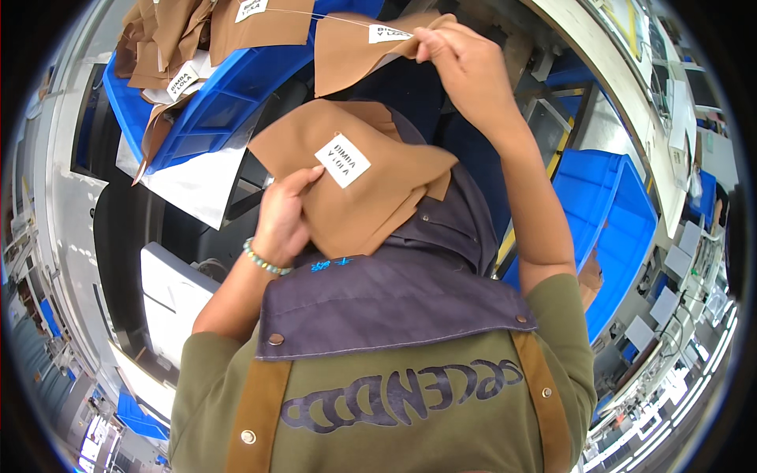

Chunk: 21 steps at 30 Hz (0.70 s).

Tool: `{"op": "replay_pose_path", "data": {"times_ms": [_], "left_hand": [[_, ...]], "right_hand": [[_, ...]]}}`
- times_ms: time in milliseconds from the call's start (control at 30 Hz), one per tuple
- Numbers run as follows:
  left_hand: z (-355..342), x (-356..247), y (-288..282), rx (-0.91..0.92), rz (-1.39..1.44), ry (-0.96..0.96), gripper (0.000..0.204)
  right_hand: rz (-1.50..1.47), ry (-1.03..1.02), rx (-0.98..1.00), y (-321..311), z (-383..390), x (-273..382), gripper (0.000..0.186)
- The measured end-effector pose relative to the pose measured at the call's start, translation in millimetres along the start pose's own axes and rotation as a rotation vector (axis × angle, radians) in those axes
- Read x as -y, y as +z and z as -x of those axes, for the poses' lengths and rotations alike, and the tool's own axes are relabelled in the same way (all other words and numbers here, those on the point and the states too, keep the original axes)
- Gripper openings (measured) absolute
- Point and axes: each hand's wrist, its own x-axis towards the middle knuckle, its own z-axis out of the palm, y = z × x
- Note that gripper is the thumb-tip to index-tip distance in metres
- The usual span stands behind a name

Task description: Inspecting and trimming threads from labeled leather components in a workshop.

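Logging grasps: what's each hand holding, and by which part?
Right hand: brown, flexible flat sheet with a white rectangular label, pinched at its right end. Left hand: loose stack of similar brown sheets, gripped at its lower-left edge.

Pale workbench [645, 122], bright strip lights [709, 367] beyond

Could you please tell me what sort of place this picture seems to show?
Most likely a sewing workshop or factory floor: a blue bin is heaped with brown pieces bearing white labels, the right hand holds a similar piece, and the person wears a dark apron.
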Motion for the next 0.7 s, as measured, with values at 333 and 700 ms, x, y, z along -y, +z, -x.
{"op": "replay_pose_path", "data": {"times_ms": [333,700], "left_hand": [[-10.8,24.2,45.9,0.379,0.264,0.329,0.049],[-5.8,16.2,23.1,0.123,-0.193,-0.012,0.031]], "right_hand": [[-0.34,0.108,0.506,17.0,67.9,92.4,0.023],[-0.716,0.209,0.356,8.4,1.2,14.1,0.034]]}}
